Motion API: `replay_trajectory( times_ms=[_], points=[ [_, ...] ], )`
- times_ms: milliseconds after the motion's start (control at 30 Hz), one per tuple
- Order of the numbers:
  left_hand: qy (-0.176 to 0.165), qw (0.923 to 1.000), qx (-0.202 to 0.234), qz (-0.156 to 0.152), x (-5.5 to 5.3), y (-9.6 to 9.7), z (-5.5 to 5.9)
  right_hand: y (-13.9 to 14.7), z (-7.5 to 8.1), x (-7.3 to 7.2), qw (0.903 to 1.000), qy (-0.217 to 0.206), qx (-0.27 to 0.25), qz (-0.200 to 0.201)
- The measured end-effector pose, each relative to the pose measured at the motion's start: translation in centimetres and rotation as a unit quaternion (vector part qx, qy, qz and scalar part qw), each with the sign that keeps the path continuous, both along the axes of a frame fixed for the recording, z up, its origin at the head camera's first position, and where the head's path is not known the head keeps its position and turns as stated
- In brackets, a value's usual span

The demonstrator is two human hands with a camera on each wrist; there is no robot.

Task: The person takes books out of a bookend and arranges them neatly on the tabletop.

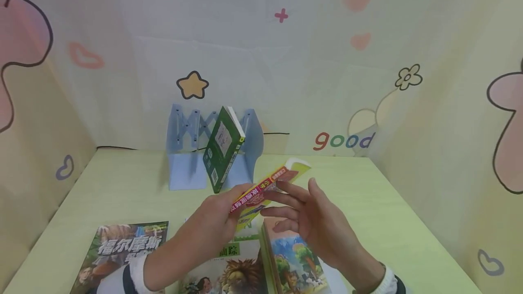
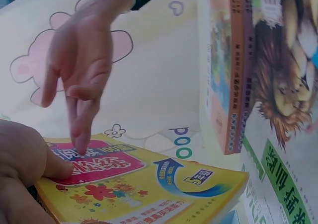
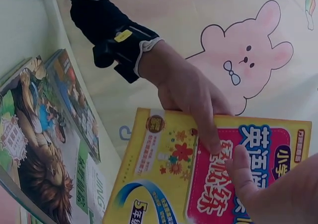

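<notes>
Above the near part of the table, my left hand (image 1: 208, 221) grips a yellow book (image 1: 261, 193) with a red spine, thumb on its cover. The book is tilted, its spine facing up toward the head view. In the right wrist view the yellow cover (image 3: 149, 159) shows a red title panel and a blue arrow. My right hand (image 1: 320, 221) is at the book's right side with fingers spread and extended, fingertips right at the cover. In the left wrist view, the right hand (image 2: 82, 65) points its fingers down at the title panel.
At the back stands a blue expandable book rack (image 1: 188, 171), a green book (image 1: 224, 149) leaning inside it. Nearer lie a dark-covered book (image 1: 122, 244) on the left, a lion-covered book (image 1: 233, 276) in the middle and orange-spined books (image 1: 292, 257) beside it. Patterned curtains surround the table.
</notes>
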State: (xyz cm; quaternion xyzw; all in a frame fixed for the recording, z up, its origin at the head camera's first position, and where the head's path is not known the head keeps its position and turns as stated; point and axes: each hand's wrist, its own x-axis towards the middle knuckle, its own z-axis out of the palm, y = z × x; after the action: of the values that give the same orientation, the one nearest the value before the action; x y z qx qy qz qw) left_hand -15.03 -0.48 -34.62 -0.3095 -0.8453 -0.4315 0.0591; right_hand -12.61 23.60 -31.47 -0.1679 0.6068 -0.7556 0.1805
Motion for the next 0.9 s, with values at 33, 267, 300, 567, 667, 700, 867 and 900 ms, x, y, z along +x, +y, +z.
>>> replay_trajectory(
  times_ms=[33, 267, 300, 567, 667, 700, 867, 900],
  points=[
    [-0.021, 0.9997, 0.013, -0.001, 0.0, -0.1, 0.2, 0.1, 0.0, -0.1, 1.0, 0.003, 0.006, -0.006],
    [-0.134, 0.987, 0.074, 0.047, 0.0, -0.7, 1.2, 1.0, 0.1, -0.6, 0.9971, 0.013, 0.042, -0.062],
    [-0.144, 0.9848, 0.082, 0.054, 0.0, -0.9, 1.4, 1.1, 0.1, -0.7, 0.9964, 0.016, 0.044, -0.07],
    [-0.184, 0.9705, 0.142, 0.062, -0.3, -3.4, 2.1, 2.3, 0.2, -2.6, 0.9872, 0.073, 0.073, -0.122],
    [-0.201, 0.9626, 0.169, 0.067, -0.4, -4.4, 2.3, 2.6, 0.2, -3.9, 0.982, 0.098, 0.082, -0.139],
    [-0.208, 0.9596, 0.176, 0.07, -0.4, -4.7, 2.3, 2.6, 0.2, -4.3, 0.9796, 0.105, 0.087, -0.148],
    [-0.226, 0.9516, 0.185, 0.096, -0.5, -6.0, 2.0, 2.7, 0.1, -6.9, 0.9647, 0.121, 0.117, -0.203],
    [-0.228, 0.9506, 0.186, 0.099, -0.5, -6.2, 1.9, 2.7, 0.1, -7.4, 0.9624, 0.119, 0.122, -0.212]
  ],
)
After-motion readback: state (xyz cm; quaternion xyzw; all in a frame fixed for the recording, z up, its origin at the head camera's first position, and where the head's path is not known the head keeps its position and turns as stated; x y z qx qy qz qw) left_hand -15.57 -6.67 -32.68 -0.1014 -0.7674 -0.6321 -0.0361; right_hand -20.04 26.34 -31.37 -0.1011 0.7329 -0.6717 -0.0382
